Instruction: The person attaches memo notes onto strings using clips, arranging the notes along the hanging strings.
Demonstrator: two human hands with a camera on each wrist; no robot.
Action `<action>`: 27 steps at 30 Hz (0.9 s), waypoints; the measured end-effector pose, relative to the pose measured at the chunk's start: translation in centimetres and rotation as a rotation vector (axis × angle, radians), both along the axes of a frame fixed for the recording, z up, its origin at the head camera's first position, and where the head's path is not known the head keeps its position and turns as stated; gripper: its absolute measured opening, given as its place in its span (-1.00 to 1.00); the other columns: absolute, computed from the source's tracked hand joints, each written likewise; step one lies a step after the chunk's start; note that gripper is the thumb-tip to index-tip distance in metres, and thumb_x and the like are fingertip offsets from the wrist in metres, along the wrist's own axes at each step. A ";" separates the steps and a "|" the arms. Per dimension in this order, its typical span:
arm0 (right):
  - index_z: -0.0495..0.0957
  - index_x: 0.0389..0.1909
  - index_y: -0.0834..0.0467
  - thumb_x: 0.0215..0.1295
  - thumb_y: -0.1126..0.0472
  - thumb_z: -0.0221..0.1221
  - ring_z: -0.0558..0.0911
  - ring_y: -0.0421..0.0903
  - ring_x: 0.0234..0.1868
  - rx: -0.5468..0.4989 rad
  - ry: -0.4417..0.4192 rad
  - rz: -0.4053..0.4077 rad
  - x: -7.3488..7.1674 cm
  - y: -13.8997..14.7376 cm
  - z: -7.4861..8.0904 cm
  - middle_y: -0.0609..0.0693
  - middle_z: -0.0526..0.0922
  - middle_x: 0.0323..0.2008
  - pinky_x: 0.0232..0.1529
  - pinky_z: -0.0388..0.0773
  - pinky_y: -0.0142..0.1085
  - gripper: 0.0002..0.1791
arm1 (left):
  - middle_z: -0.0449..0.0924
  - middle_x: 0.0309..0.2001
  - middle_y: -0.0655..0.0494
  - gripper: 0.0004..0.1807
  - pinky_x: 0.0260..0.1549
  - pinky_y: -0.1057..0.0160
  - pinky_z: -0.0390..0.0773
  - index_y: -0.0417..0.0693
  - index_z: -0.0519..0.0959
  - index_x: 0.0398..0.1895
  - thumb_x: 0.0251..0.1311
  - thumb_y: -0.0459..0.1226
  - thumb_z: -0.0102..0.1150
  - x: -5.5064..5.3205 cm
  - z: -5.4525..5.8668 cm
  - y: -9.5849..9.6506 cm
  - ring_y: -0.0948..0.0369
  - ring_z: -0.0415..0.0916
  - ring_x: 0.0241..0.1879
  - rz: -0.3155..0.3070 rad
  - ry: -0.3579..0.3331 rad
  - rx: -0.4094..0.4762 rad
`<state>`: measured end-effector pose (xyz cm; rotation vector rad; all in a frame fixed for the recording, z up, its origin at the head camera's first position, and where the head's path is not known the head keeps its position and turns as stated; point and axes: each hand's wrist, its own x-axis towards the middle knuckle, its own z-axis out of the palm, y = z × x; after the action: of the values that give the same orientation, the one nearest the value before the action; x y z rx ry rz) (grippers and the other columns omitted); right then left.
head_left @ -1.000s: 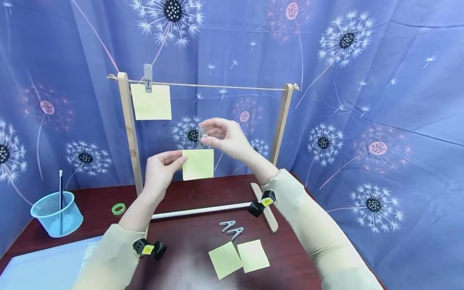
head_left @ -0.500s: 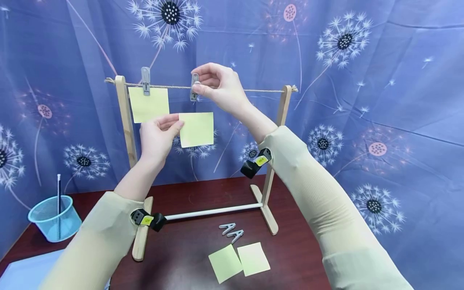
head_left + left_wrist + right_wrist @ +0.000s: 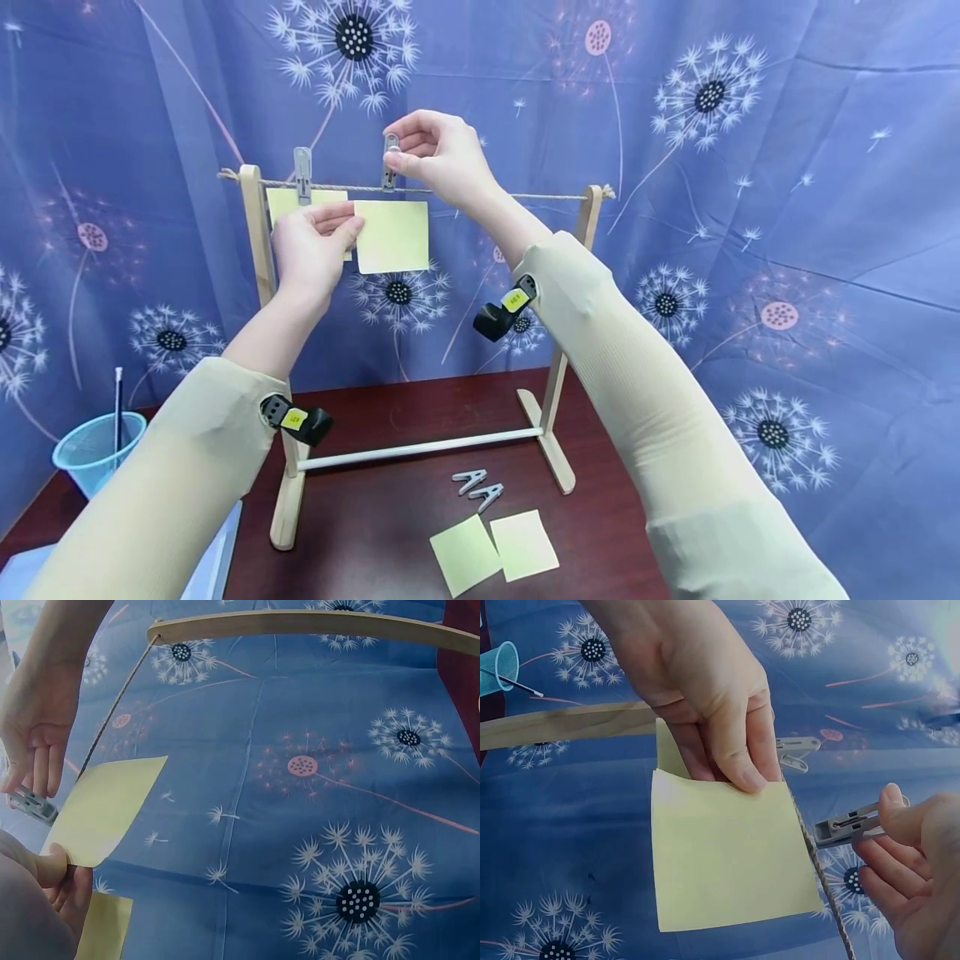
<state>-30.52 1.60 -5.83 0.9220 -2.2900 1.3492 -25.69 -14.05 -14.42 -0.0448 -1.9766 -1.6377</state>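
Note:
My left hand [image 3: 311, 250] pinches a yellow sticky note [image 3: 392, 237] by its upper left corner, its top edge just under the rope [image 3: 487, 194]. Thumb and fingers of my right hand [image 3: 442, 158] squeeze a grey clothespin [image 3: 390, 162] over the rope, right above the note. In the right wrist view that clothespin [image 3: 847, 826] points its tip at the rope, beside the note's top edge. Another grey clothespin [image 3: 303, 175] clips a second sticky note [image 3: 330, 197] to the rope at the left; my left hand partly covers this note.
A wooden frame [image 3: 258, 237] holds the rope, with a white bar [image 3: 420, 450] low down. Two clothespins [image 3: 486, 496] and two sticky notes [image 3: 523, 546] lie on the dark table. Left are a blue mesh cup [image 3: 97, 450] with a pencil [image 3: 117, 408] and a light blue folder [image 3: 213, 558].
Both hands have risen from below the rope, carrying the note and the clothespin up to it. In the last half second they also shifted slightly left and the note came closer under the clothespin.

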 end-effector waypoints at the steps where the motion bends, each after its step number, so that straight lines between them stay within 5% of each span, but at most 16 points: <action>1: 0.62 -0.02 0.24 0.23 0.29 0.31 0.64 -0.20 -0.21 0.009 -0.002 -0.007 -0.1 -0.1 0.1 -0.04 0.62 -0.27 -0.08 0.56 -0.47 -0.70 | 0.65 0.07 -0.17 -0.67 -0.15 0.48 0.61 -0.25 0.61 0.09 0.29 -0.32 0.22 0.0 0.1 -0.1 0.29 0.64 -0.10 0.006 -0.001 -0.005; 11: 0.66 -0.15 0.20 0.26 0.26 0.29 0.59 -0.25 -0.37 0.087 0.013 -0.075 -0.9 -0.4 0.8 -0.18 0.59 -0.49 -0.24 0.47 -0.46 -0.83 | 0.67 0.04 -0.14 -0.68 -0.27 0.56 0.58 -0.22 0.64 0.05 0.26 -0.30 0.25 -0.8 0.1 -0.2 0.40 0.62 -0.21 0.050 -0.027 -0.021; 27: 0.68 -0.19 0.14 0.25 0.20 0.31 0.56 -0.27 -0.31 0.175 -0.042 -0.137 -1.2 -1.2 1.1 -0.22 0.59 -0.55 -0.22 0.40 -0.47 -0.85 | 0.66 0.03 -0.18 -0.69 -0.22 0.54 0.59 -0.25 0.63 0.05 0.27 -0.34 0.22 -1.3 -0.1 0.0 0.34 0.64 -0.17 0.058 0.003 -0.001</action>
<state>-31.68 0.37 -4.71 0.7775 -2.4850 1.1375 -27.03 -14.10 -14.50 0.0092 -1.9579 -1.5990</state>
